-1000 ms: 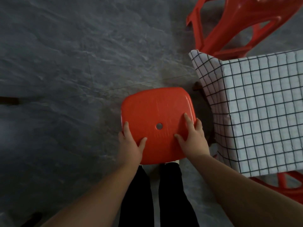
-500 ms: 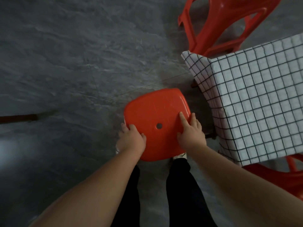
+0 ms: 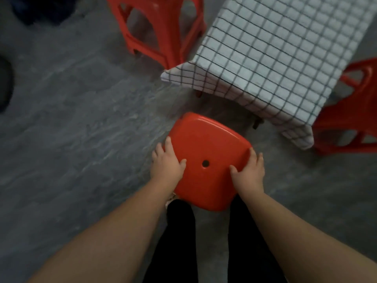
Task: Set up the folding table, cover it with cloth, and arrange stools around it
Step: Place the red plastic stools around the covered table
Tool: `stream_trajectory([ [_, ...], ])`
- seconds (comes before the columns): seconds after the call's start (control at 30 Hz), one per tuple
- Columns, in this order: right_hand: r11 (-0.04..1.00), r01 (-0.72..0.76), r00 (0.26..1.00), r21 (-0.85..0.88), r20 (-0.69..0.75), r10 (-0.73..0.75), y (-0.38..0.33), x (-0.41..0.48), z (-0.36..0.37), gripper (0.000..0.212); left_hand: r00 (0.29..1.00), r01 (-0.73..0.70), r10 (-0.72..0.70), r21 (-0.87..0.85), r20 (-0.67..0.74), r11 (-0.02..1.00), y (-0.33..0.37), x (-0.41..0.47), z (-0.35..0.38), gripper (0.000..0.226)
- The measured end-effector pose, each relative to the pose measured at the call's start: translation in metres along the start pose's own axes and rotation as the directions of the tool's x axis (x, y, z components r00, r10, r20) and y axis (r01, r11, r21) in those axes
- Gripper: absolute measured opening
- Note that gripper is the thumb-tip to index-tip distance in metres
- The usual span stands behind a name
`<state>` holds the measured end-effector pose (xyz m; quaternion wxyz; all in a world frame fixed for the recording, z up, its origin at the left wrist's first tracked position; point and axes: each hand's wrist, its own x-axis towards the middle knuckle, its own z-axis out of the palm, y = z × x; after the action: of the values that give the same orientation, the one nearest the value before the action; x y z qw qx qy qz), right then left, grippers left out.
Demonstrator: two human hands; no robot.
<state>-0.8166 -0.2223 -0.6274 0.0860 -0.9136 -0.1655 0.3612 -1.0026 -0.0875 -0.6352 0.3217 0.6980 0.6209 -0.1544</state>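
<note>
On the grey floor (image 3: 81,139), at the upper right, a white cloth with a black grid (image 3: 285,58) covers the table (image 3: 257,123). Of the table itself only two leg ends show under the hem. One corner of the cloth hangs out to the left as a loose point. A second stool (image 3: 163,27), also red, stands upright just beside the far left side of the table. A third stool (image 3: 350,119) stands at the right side, partly hidden behind the hanging cloth. Some dark blurred things lie at the upper left, and I cannot tell what they are.

The red stool (image 3: 208,144) is in front of the near side of the table, close to the cloth but apart from it. Only its square seat with a small round hole (image 3: 205,163) in the middle is seen from above. Its legs are hidden under the seat, so I cannot tell if it stands on the floor. Nothing lies between this seat and the table.

The left hand (image 3: 166,162) grips the left edge of the seat, with the thumb on top and the fingers curled over the rim. The right hand (image 3: 247,170) grips the right edge in the same way. Below the seat, the person's black trousers (image 3: 179,231) are visible.
</note>
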Motion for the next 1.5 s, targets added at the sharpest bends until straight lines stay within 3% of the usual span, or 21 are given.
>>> stream_trajectory([
  [0.13,0.962,-0.187,0.982,0.2,0.036,0.184,0.028,-0.033,0.034,0.102,0.981,-0.126,0.125,-0.005,0.149,0.992,-0.009,0.028,-0.002,0.11],
  [0.2,0.936,-0.188,0.982,0.297,0.069,0.175,0.033,-0.042,0.048,0.109,0.959,-0.15,0.161,-0.064,0.233,0.987,-0.019,0.035,0.001,0.119],
  [0.3,0.904,-0.16,0.987,0.398,0.046,0.154,0.034,-0.044,0.059,0.114,0.944,-0.215,0.238,-0.12,0.228,0.969,-0.027,0.037,0.006,0.125],
  [0.7,0.922,-0.132,0.99,0.364,0.006,0.14,0.041,-0.046,0.073,0.115,0.931,-0.28,0.293,-0.091,0.219,0.956,-0.033,0.036,0.007,0.121],
  [1.03,0.917,-0.144,0.988,0.372,0.012,0.151,0.065,-0.104,0.113,0.114,0.927,-0.324,0.326,-0.044,0.185,0.945,-0.09,-0.005,0.023,0.126],
  [1.5,0.901,-0.166,0.983,0.402,-0.001,0.182,0.082,-0.188,0.178,0.115,0.924,-0.29,0.294,-0.053,0.246,0.956,-0.172,-0.063,0.028,0.119],
])
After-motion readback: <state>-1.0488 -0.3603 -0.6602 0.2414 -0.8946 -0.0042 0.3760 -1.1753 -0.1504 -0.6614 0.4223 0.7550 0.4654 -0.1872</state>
